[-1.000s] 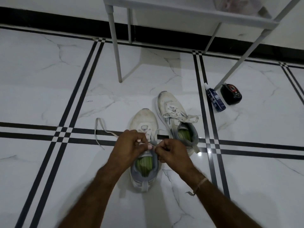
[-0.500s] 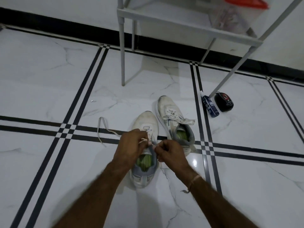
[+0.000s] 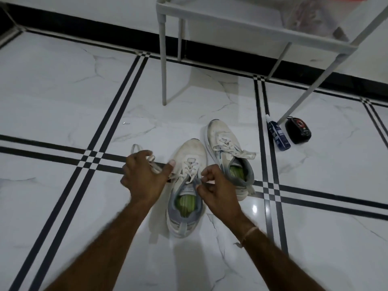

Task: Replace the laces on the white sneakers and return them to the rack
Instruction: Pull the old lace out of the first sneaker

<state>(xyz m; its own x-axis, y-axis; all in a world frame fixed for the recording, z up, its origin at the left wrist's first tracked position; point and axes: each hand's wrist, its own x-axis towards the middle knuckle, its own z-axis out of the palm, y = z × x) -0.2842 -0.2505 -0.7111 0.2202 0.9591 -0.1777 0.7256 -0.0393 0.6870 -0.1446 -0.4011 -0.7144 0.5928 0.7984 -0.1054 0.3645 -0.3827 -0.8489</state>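
Your left fingers [image 3: 137, 156] are spread half-open over the loose lace [image 3: 136, 146] at nine o'clock of the near sneaker [image 3: 192, 153]; I cannot tell whether they grip it. Your right fingers [image 3: 210, 171] are curled, pinching the other lace end beside the tongue. You look to be finishing the top eyelets, so next draw both ends even and knot them. Count two sneakers, the second sneaker [image 3: 218, 133] at two o'clock and already laced. There is one rack [image 3: 163, 59] at twelve, and one blue bottle [image 3: 278, 133] and one black case [image 3: 298, 131] at two.
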